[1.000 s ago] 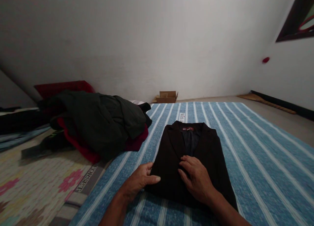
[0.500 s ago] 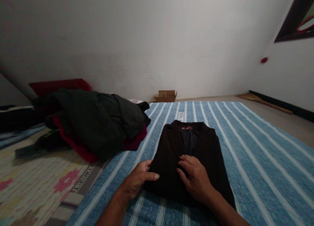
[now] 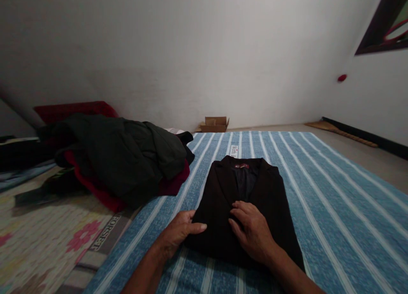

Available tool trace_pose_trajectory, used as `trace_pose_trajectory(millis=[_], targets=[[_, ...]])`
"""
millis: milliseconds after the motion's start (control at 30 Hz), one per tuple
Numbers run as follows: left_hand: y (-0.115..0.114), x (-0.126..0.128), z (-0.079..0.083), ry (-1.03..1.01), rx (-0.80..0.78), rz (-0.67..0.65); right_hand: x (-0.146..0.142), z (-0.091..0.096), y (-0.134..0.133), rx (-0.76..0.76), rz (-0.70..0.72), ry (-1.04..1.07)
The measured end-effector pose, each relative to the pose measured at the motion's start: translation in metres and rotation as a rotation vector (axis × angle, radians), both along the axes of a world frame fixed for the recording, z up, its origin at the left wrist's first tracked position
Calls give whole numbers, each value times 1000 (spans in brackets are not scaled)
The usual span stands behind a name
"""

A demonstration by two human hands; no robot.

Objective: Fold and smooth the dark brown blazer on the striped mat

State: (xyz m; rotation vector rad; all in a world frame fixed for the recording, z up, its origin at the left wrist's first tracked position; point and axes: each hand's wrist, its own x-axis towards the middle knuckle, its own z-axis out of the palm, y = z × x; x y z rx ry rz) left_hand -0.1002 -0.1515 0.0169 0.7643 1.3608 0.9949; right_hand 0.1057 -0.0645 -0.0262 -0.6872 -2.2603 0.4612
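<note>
In front of you, a pale wall (image 3: 204, 52) is filling the upper part of the view. Below it, a blue-and-white striped sheet (image 3: 347, 204) is spreading from near you back toward the wall. On your left, a floral-patterned mat (image 3: 41, 238) is lying alongside the sheet, its border showing the lettering FORSET. A heaped pile of clothes (image 3: 127, 158) is sitting across the mat and the sheet's left edge, a dark green garment draping over red and maroon ones.

The dark blazer (image 3: 216, 213) is lying folded on the striped sheet right before you, front side up, its collar pointing away from you and its lapels framing a dark lining. Your right hand (image 3: 253, 230) is resting on the blazer's front, just below the lapel opening; it is lying partly open, fingers loosely bent and thumb standing apart, gripping nothing visibly. Your left hand (image 3: 180, 232) is touching the blazer's near left corner, thumb extending over the top and fingers curling beside the edge; you cannot tell whether it is pinching the cloth.

Beyond the sheet, a small cardboard box (image 3: 215, 125) is standing against the wall. Inside the collar, a reddish label (image 3: 242, 166) is showing.
</note>
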Motion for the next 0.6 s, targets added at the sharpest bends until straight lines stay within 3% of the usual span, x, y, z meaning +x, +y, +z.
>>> trace_pose_trajectory(millis=[333, 600], targets=[[0, -1, 1, 2, -13, -36, 0, 1, -1, -17, -2, 9], [-8, -17, 0, 1, 10, -182, 0, 0, 0, -10, 0, 6]])
